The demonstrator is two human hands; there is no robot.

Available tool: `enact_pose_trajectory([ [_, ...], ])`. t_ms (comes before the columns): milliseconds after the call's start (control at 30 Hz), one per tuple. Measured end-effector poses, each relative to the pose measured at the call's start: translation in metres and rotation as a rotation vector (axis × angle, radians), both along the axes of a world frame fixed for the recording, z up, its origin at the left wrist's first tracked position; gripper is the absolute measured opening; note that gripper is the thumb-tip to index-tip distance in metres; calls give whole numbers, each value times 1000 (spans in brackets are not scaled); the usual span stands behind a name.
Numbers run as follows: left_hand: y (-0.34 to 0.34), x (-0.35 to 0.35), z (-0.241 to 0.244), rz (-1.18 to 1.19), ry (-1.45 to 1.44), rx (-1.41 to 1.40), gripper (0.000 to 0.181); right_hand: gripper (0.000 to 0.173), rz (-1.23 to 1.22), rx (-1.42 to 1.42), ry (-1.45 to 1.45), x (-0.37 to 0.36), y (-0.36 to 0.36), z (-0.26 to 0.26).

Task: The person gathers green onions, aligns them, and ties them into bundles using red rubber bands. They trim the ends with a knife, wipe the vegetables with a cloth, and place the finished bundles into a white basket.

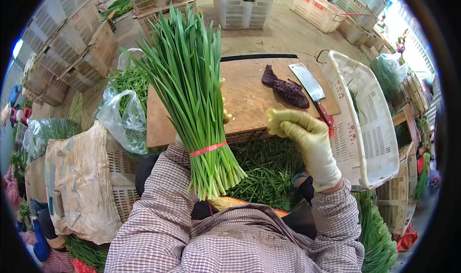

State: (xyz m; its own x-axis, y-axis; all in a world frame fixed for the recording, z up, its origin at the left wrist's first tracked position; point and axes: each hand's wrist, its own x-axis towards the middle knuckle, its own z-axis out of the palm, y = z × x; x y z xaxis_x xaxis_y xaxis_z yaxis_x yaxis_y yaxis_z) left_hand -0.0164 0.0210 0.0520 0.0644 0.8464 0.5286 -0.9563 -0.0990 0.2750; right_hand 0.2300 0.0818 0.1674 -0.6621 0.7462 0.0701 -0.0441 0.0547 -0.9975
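Observation:
A large bunch of garlic chives, bound near its pale cut ends by a red band, stands in front of my chest. My left hand, in a yellowish glove, is mostly hidden behind the bunch and grips it; only fingertips show at its right edge. My right hand, in a yellow-coated white glove, is raised over the near edge of a wooden board, its fingers bent and close together; whether something small is pinched in them is unclear. On the board lie a dark checked cloth and a cleaver with a red handle.
A white plastic crate stands right of the board. Left are a plastic bag of green trimmings and a woven sack over a crate. Loose leaves lie below the board. Stacked crates rise behind at left. Other people are at both edges.

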Motion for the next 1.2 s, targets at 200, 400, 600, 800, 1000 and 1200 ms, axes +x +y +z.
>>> enact_pose_trajectory([
  [200, 0, 27, -12, 255, 233, -256, 72, 35, 213, 728, -167, -4, -28, 0],
  [400, 0, 45, -19, 129, 89, -91, 79, 27, 169, 1168, -457, -7, -45, -10],
  [600, -6, 63, -33, 72, 110, -275, 77, 17, 540, 838, -494, 28, -57, -4],
  [800, 10, 65, -24, 46, 112, -205, 64, 27, 592, 218, -350, 109, -45, 3],
  [1000, 33, 84, -32, 189, 238, -355, 64, 40, 23, 334, -412, 96, -57, -24],
  [1200, 52, 120, -2, 175, 489, -523, 64, 24, -192, 768, -200, 141, -54, -47],
])
